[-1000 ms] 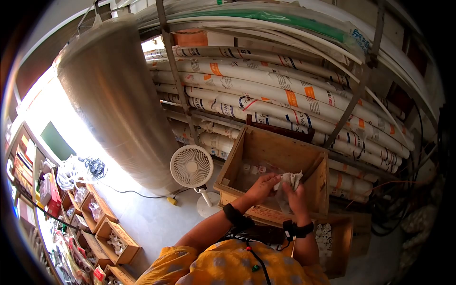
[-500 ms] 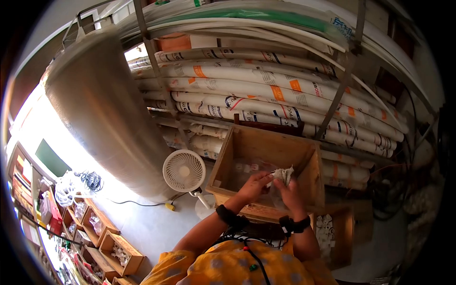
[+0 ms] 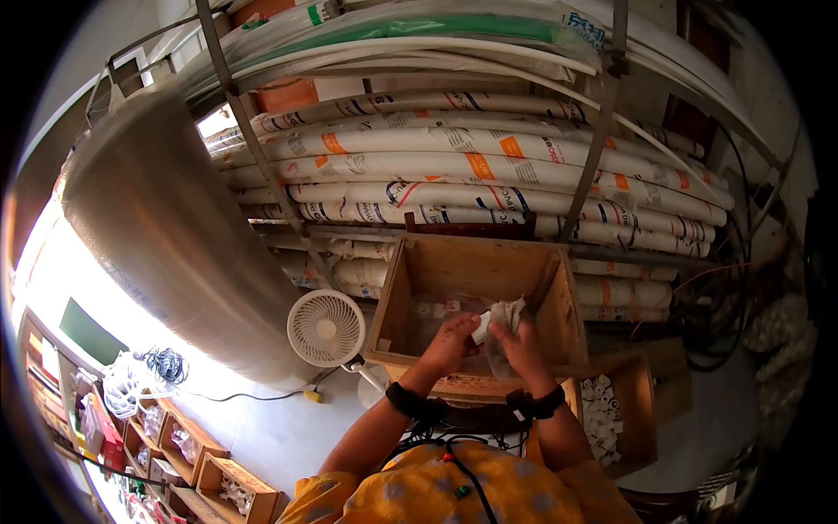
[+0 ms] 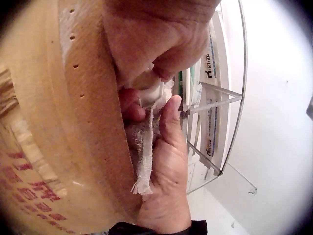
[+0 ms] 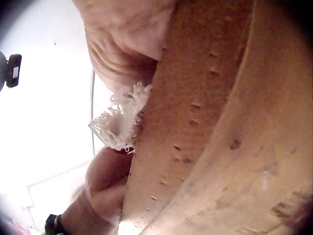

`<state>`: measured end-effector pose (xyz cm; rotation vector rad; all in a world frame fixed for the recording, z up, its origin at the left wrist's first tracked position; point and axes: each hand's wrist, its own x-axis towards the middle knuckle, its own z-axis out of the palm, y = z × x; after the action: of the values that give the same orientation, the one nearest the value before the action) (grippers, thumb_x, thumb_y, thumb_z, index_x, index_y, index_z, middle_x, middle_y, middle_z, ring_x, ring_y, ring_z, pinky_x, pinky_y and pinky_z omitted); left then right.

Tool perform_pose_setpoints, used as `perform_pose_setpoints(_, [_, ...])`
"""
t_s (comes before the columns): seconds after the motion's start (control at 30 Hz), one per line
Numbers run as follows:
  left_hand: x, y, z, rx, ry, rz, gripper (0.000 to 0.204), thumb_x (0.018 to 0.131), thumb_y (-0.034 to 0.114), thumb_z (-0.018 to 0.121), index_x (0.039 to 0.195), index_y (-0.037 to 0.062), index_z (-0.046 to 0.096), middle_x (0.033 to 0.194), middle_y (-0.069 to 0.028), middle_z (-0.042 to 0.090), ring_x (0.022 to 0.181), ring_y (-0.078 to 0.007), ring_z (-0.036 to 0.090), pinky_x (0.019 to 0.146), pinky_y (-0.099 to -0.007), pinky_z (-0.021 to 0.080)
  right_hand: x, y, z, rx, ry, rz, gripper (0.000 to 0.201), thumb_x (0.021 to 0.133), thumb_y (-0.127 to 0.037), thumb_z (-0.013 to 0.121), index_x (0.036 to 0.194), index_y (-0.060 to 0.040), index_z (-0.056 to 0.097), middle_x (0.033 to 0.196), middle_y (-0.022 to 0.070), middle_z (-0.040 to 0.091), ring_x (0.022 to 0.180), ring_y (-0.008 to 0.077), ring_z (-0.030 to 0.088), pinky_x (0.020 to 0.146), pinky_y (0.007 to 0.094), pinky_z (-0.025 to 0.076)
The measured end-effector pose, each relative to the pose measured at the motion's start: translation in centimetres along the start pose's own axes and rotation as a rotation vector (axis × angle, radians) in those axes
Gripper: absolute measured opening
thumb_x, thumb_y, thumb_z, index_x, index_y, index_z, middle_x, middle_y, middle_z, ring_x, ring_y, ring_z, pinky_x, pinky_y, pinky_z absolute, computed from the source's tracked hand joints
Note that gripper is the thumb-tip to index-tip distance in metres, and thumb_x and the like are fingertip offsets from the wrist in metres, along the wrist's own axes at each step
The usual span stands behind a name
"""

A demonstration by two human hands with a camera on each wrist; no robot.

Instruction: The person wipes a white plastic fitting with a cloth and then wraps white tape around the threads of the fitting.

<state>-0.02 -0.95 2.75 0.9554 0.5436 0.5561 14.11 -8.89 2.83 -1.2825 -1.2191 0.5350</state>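
Observation:
Over the front edge of a wooden box (image 3: 476, 384), my left hand (image 3: 447, 346) pinches a small white fitting (image 3: 482, 327). Beside it my right hand (image 3: 521, 348) grips a frayed whitish cloth (image 3: 506, 312) against the fitting. In the left wrist view the fitting's round white rim (image 4: 152, 93) shows between the fingers, and a strip of cloth (image 4: 144, 161) hangs down from it. The right wrist view shows the cloth's ragged edge (image 5: 120, 120) between both hands, with the box edge (image 5: 186, 117) hiding part of the fingers.
Clear bags with white pieces (image 3: 439, 310) lie in the box. A white fan (image 3: 326, 328) stands left of it, a box of white fittings (image 3: 601, 410) to the right. Wrapped pipes (image 3: 489, 166) on a rack are behind; a tall wrapped cylinder (image 3: 175, 244) stands at left.
The head view has shifted, so the box and hands appear further left. The white fitting shows more plainly between my hands, and the cloth has changed position in my right hand.

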Motion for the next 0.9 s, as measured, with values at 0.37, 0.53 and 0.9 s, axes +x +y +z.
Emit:
perform_pose_setpoints(0.37, [-0.6, 0.7, 0.4, 0.079, -0.056, -0.030, 0.027, 0.092, 0.029, 0.054, 0.110, 0.0093, 0.055, 0.090, 0.0029, 0.053, 0.075, -0.0067, 0.051, 0.070, -0.0244, 0.047, -0.4, 0.4, -0.1, -0.036, 0.020, 0.245, 0.039, 0.091, -0.038, 0.056, 0.095, 0.0005, 0.059, 0.079, 0.0073, 0.062, 0.072, 0.0179, 0.056, 0.068, 0.0329, 0.045])
perform_pose_setpoints(0.53, [-0.2, -0.2, -0.1, 0.113, -0.031, 0.045, 0.033, 0.092, 0.030, 0.053, 0.116, 0.0062, 0.052, 0.087, 0.0015, 0.054, 0.070, -0.0063, 0.051, 0.066, -0.0234, 0.046, -0.4, 0.2, 0.3, 0.064, 0.045, 0.165, 0.038, 0.089, -0.037, 0.059, 0.096, 0.0002, 0.059, 0.079, 0.0046, 0.060, 0.072, 0.0118, 0.052, 0.067, 0.0307, 0.044])
perform_pose_setpoints(0.9, [-1.1, 0.8, 1.1, 0.045, -0.024, 0.022, 0.035, 0.093, 0.034, 0.053, 0.114, 0.0059, 0.052, 0.083, 0.0014, 0.052, 0.069, -0.0086, 0.051, 0.064, -0.0232, 0.045, -0.3, -1.0, -0.2, 0.098, 0.001, 0.160, 0.038, 0.093, -0.037, 0.054, 0.102, 0.0002, 0.057, 0.089, 0.0026, 0.059, 0.080, 0.0101, 0.051, 0.072, 0.0275, 0.043])
